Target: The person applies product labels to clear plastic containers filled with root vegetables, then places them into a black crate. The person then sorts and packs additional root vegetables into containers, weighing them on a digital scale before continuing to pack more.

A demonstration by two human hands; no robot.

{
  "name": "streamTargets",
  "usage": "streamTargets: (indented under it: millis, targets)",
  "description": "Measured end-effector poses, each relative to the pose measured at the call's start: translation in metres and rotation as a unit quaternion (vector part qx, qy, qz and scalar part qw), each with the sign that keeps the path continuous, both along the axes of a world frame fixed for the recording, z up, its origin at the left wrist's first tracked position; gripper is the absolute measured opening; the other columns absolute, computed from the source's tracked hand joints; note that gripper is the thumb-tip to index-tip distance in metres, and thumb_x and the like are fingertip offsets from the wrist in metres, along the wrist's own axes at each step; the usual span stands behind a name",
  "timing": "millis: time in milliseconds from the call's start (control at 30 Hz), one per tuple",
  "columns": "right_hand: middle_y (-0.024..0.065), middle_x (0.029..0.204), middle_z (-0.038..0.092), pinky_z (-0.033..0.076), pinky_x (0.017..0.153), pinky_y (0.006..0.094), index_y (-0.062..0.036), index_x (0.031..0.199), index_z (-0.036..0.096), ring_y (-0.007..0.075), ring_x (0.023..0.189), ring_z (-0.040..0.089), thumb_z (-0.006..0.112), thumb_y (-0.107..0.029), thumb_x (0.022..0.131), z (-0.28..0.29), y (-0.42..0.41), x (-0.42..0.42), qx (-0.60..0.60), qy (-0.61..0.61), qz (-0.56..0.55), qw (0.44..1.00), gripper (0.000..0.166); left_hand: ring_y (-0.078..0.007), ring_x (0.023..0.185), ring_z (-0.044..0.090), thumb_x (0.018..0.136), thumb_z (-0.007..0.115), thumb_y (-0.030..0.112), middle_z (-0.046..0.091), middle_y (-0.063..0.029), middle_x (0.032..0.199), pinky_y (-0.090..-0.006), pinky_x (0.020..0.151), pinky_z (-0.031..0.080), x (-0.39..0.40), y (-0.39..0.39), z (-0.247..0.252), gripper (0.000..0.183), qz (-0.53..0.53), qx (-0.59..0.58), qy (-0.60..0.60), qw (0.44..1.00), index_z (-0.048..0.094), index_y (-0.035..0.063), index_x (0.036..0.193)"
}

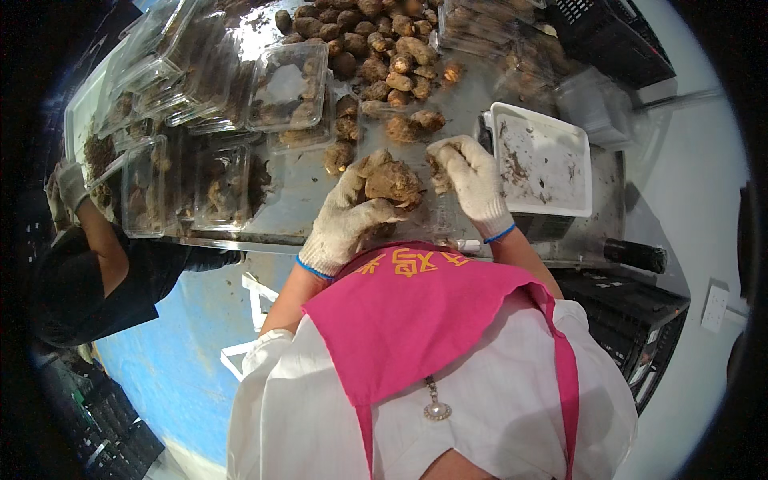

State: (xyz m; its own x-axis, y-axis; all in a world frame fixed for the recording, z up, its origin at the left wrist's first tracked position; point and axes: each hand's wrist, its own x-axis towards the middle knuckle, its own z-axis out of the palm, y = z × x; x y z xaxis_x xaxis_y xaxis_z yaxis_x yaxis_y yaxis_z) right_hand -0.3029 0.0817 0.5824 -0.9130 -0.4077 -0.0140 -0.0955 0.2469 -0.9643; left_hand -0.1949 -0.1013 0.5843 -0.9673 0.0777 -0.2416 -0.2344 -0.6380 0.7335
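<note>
My left hand (351, 213), in a soiled white knit glove, is closed around a large brown root vegetable, seemingly a taro corm (393, 183), near the table's front edge. To its right, my gloved right hand (471, 174) has bent fingers over a brown fibrous clump; whether it grips that clump is hard to tell. Below the hands a clear plastic container (444, 213) is partly visible. Beyond them, a pile of small brown corms (384, 54) spreads over the metal table (294, 192). Two corms (414, 125) lie just past my hands.
Clear plastic boxes (222, 186) holding corms and stacked clear trays (180, 78) stand at left. A white tray (546, 159) with dirt scraps sits on a scale-like base at right. Black crates (624, 324) stand lower right. A co-worker's gloved hand (72, 183) is at far left.
</note>
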Motion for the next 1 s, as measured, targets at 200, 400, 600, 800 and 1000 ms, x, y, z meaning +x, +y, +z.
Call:
streamTargets:
  millis: [200, 400, 600, 800, 1000]
  targets:
    - [0.0036, 0.088, 0.064, 0.048, 0.073, 0.0273, -0.0019, 0.095, 0.064, 0.0133, 0.081, 0.058, 0.060, -0.018, 0.091, 0.001, 0.020, -0.008, 0.026, -0.126, -0.033, 0.991, 0.017, -0.0307, 0.114, 0.056, 0.081, 0.058, -0.003, 0.049, -0.0191, 0.132, -0.0433, 0.096, 0.048, -0.002, 0.000, -0.004, 0.075, 0.012, 0.017, 0.018, 1.000, 0.022, -0.0008, 0.146]
    - [0.0103, 0.104, 0.064, 0.049, 0.085, 0.0327, -0.0043, 0.104, 0.066, 0.0225, 0.101, 0.061, 0.073, -0.015, 0.079, 0.017, 0.000, 0.013, -0.025, 0.200, 0.074, 0.977, 0.028, -0.0270, 0.110, 0.058, 0.083, 0.060, -0.001, 0.052, -0.0177, 0.128, -0.0396, 0.093, 0.050, -0.005, 0.003, -0.001, 0.072, 0.011, 0.028, 0.013, 0.999, 0.024, -0.0010, 0.145]
    - [0.0124, 0.094, 0.065, 0.050, 0.079, 0.0393, -0.0058, 0.089, 0.064, 0.0312, 0.090, 0.063, 0.066, -0.012, 0.078, 0.009, -0.019, 0.011, 0.012, 0.231, 0.059, 0.971, 0.013, -0.0233, 0.104, 0.061, 0.089, 0.060, 0.013, 0.057, -0.0154, 0.122, -0.0344, 0.087, 0.053, -0.005, -0.004, -0.022, 0.055, -0.038, 0.017, 0.011, 0.999, 0.038, -0.0031, 0.137]
    - [0.0091, 0.098, 0.065, 0.048, 0.078, 0.0282, 0.0003, 0.096, 0.061, 0.0149, 0.089, 0.059, 0.052, -0.023, 0.096, 0.001, 0.015, -0.023, 0.177, 0.045, 0.038, 0.983, 0.025, -0.0233, 0.098, 0.063, 0.096, 0.051, 0.041, 0.062, -0.0136, 0.114, -0.0344, 0.083, 0.052, 0.000, -0.003, -0.026, 0.054, -0.007, 0.100, -0.014, 0.995, 0.047, -0.0007, 0.129]
    - [0.0149, 0.116, 0.059, 0.044, 0.097, 0.0352, -0.0057, 0.124, 0.054, 0.0258, 0.109, 0.057, 0.068, -0.024, 0.083, 0.018, 0.006, -0.007, 0.059, 0.146, 0.130, 0.979, 0.047, -0.0234, 0.101, 0.061, 0.099, 0.044, 0.044, 0.059, -0.0140, 0.120, -0.0357, 0.081, 0.053, -0.003, 0.007, -0.027, 0.052, 0.066, 0.082, -0.084, 0.991, 0.048, 0.0021, 0.129]
